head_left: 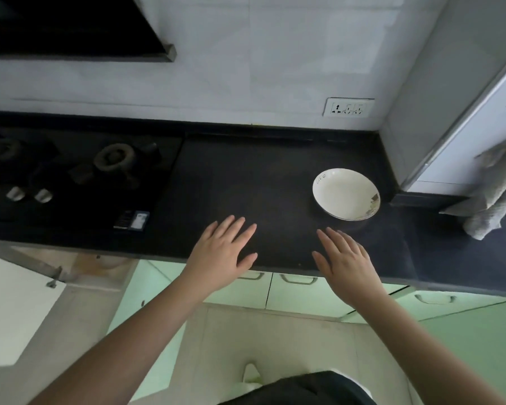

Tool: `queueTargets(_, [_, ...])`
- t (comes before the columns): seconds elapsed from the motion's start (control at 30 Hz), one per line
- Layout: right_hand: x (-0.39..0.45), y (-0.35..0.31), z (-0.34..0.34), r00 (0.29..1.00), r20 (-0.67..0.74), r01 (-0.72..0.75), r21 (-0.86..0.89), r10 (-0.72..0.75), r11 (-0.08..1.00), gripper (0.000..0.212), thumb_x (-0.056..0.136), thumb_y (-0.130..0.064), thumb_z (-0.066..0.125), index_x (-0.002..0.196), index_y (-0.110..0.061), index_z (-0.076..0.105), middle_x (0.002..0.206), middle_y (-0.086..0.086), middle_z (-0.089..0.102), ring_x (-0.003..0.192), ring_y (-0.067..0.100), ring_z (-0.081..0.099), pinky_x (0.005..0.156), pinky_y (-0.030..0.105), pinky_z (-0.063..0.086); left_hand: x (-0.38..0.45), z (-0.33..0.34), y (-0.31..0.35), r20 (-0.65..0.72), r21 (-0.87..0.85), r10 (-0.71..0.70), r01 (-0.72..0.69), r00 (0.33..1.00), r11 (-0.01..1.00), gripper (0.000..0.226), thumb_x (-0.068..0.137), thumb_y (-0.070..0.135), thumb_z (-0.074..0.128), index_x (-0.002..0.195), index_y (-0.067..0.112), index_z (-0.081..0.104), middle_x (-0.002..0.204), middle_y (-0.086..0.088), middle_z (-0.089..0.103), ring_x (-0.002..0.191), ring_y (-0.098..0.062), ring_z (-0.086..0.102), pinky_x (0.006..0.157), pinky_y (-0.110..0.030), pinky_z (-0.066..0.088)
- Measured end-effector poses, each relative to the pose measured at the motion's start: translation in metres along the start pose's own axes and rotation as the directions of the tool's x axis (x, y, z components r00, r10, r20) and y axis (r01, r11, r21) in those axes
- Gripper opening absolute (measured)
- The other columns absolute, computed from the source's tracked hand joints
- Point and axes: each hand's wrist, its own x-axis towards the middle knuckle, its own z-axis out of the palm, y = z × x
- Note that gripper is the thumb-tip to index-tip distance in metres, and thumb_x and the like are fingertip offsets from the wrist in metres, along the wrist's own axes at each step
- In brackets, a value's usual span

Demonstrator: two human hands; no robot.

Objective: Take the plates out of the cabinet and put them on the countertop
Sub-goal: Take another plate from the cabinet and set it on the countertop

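Dark stone forms the desk (246, 176), which runs from a gas stove (70, 165) at its left end to a grey wall at its right end, with white tiles and a socket plate (348, 107) behind it. Only one view shows the scene, from the head camera looking down.

One white plate (346, 193), deep like a shallow bowl, sits upright near the desk's right end, about midway between the back edge and the front edge. It holds nothing; a small dark print marks its rim on the right side and thin writing on the upper left. A small dark box (132, 220) lies near the front edge, just beside the stove.

Both arms reach forward over the front edge. The left hand (224, 252) is palm down with fingers spread, over the desk near the front edge. The right hand (345, 258) is likewise flat and spread, gripping nothing, its fingertips near the plate but apart from it. Pale green cabinet doors (298, 290) with handles sit below the front edge, shut.
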Motion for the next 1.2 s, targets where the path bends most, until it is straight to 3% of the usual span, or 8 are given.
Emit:
queueTargets(0.3, [-0.059,-0.028,-0.001,0.986,0.016,0.166,-0.053,-0.165,0.985,0.062,0.098,-0.055,0.020,0.153,-0.025,0.023,0.158,0.000,0.028,0.146,0.022,0.021,0.119,0.039,0.014,-0.114,-0.013,0.002,-0.039,-0.039,-0.309,0.307,0.950,0.951,0.072,0.094,0.063,0.010,0.156,0.029,0.017,0.163,-0.002,0.024,0.151,-0.023,0.016,0.120,-0.045,0.017])
queueTargets(0.53, [-0.126,-0.050,0.009,0.974,0.032,0.225,-0.105,-0.223,0.969,0.065,0.097,-0.055,0.020,0.151,-0.019,0.031,0.155,0.007,0.035,0.144,0.029,0.029,0.119,0.044,0.020,-0.202,-0.002,0.058,0.048,-0.079,-0.413,0.415,0.910,0.906,0.066,0.098,0.058,0.022,0.157,0.029,0.014,0.165,-0.002,0.017,0.152,-0.024,0.011,0.121,-0.044,0.014])
queueTargets(0.67, [-0.151,-0.078,0.016,0.947,0.073,0.316,-0.064,-0.312,0.947,0.065,0.097,-0.055,0.021,0.152,-0.020,0.026,0.158,0.005,0.030,0.146,0.027,0.023,0.119,0.043,0.016,-0.256,0.001,0.068,0.049,-0.075,-0.481,0.483,0.875,0.872,0.073,0.092,0.066,0.010,0.156,0.032,0.015,0.164,0.000,0.020,0.151,-0.022,0.012,0.121,-0.044,0.013])
queueTargets(0.9, [-0.183,-0.154,0.023,0.889,0.083,0.457,-0.070,-0.451,0.887,0.072,0.093,-0.058,0.008,0.152,-0.020,0.029,0.156,0.005,0.033,0.145,0.026,0.027,0.119,0.042,0.019,-0.379,0.006,0.028,0.031,-0.052,-0.665,0.665,0.746,0.745,0.073,0.091,0.065,0.014,0.154,0.029,0.026,0.161,-0.001,0.031,0.148,-0.025,0.024,0.118,-0.048,0.023])
queueTargets(1.07, [-0.213,-0.242,0.037,0.815,0.104,0.579,-0.098,-0.570,0.809,0.074,0.093,-0.060,0.005,0.152,-0.021,0.026,0.157,0.005,0.031,0.145,0.027,0.026,0.119,0.044,0.020,-0.466,0.008,0.002,-0.027,-0.142,-0.752,0.742,0.658,0.655,0.072,0.092,0.065,0.019,0.154,0.030,0.025,0.162,0.000,0.028,0.150,-0.023,0.020,0.118,-0.047,0.019])
queueTargets(1.2, [-0.249,-0.337,0.048,0.750,0.102,0.661,-0.084,-0.654,0.745,0.070,0.094,-0.058,0.014,0.151,-0.020,0.031,0.156,0.006,0.034,0.144,0.028,0.029,0.117,0.043,0.022,-0.549,0.013,-0.029,-0.057,-0.160,-0.795,0.780,0.604,0.605,0.067,0.097,0.062,0.027,0.155,0.029,0.023,0.163,0.000,0.023,0.151,-0.021,0.015,0.120,-0.044,0.012])
